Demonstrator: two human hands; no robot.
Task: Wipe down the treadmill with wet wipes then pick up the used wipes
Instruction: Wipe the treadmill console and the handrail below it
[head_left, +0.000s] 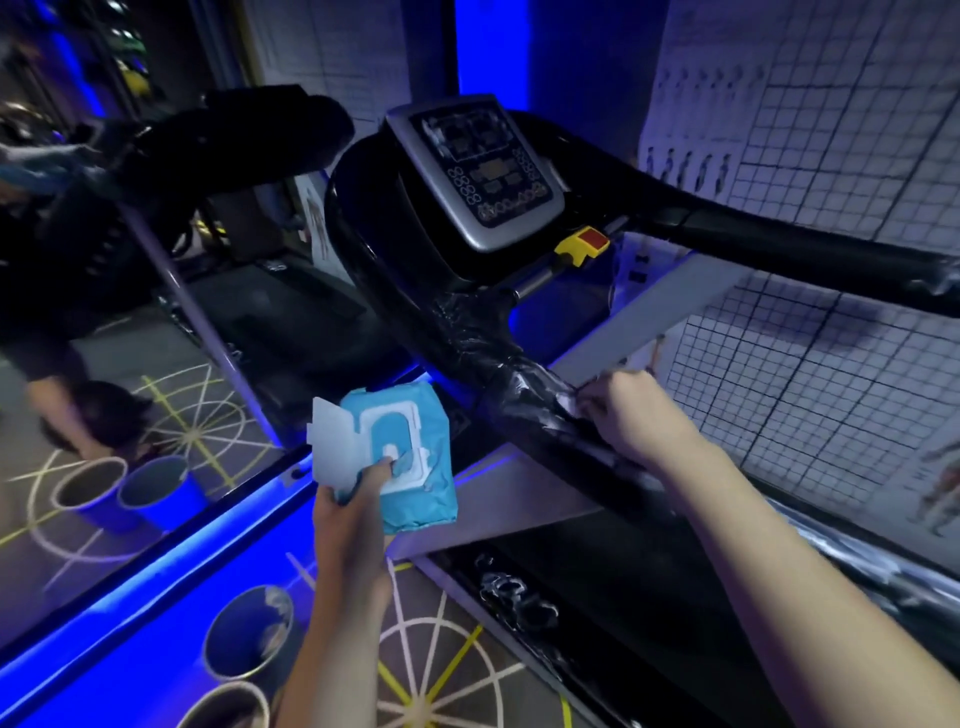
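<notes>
We saw the near handrail (519, 405) wrapped in glossy, wrinkled black film. The console (483, 171) had a smooth silver plastic frame. The wipes pack (421, 499) was soft, creased blue plastic with a stiff white plastic lid (332, 447). The wet wipe (571, 402) looked like thin white cloth.

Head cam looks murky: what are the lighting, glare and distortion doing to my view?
Head view: dim, blue-tinted light; wide-angle bends the gridded wall; glare streaks on the wrapped handrail blend with the wet wipe under the right hand; wipes pack in the left hand is clear; left edge is blurred.
</notes>
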